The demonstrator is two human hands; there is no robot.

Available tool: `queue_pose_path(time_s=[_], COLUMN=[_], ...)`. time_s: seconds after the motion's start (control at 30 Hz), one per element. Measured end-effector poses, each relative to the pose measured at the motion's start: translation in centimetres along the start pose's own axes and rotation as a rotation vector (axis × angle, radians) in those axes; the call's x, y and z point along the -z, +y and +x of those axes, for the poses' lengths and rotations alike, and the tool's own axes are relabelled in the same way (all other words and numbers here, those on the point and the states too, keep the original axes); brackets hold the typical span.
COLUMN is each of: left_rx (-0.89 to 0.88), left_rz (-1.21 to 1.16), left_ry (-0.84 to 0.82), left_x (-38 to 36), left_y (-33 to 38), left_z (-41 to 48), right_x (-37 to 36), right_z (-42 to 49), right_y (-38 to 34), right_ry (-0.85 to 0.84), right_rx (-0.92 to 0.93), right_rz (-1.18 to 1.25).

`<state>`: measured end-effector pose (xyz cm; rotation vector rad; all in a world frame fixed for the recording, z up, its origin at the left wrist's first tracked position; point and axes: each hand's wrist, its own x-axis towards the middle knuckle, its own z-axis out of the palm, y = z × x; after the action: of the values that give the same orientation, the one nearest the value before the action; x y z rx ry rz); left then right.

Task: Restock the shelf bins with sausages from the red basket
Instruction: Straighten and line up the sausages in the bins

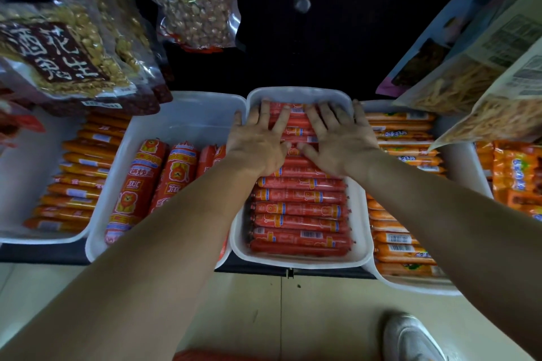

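Note:
A white shelf bin [299,263] in the middle holds a stack of red sausages [299,208] lying crosswise. My left hand [258,141] and my right hand [337,141] lie side by side, flat with spread fingers, pressing on the sausages at the far half of this bin. Neither hand holds anything. A strip of red at the bottom edge [217,356] may be the red basket; most of it is out of view.
Left of the middle bin a white bin [181,117] holds thick red sausages [137,184]. Bins of orange sausages stand at far left [76,176] and right [401,243]. Bags of peanuts [193,6] and snacks [469,73] hang above. A grey shoe [410,337] is on the floor.

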<state>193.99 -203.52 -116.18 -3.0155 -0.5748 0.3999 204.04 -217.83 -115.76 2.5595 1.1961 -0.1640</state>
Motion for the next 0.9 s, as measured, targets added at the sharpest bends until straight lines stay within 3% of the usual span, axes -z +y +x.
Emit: queue_pose_path(time_s=[0.3, 0.43, 0.63, 0.8, 0.9], left_rx=[-0.072, -0.029, -0.012, 0.061, 0.059], left_rz=[-0.378, -0.311, -0.052, -0.069, -0.116], left_ry=[0.11, -0.021, -0.206, -0.246, -0.215], left_x=[4.2, 7.0, 5.1, 3.3, 2.0], left_y=[-1.9, -5.2, -12.0, -14.8, -15.2], left_z=[-6.0, -13.3, -23.8, -26.2, -25.8], right_x=[3.1, 8.0, 11.5, 10.8, 9.7], right_z=[-3.7, -8.2, -15.1, -16.6, -16.1], right_y=[-0.3, -1.7, -7.5, -13.5, -16.4], right_ry=[0.039, -0.099, -0.173, -0.168, -0.098], right_rx=[-0.022, 0.052, 0.205, 0.323, 0.299], right_rz=[0.231, 0.296, 0.271, 0.282, 0.335])
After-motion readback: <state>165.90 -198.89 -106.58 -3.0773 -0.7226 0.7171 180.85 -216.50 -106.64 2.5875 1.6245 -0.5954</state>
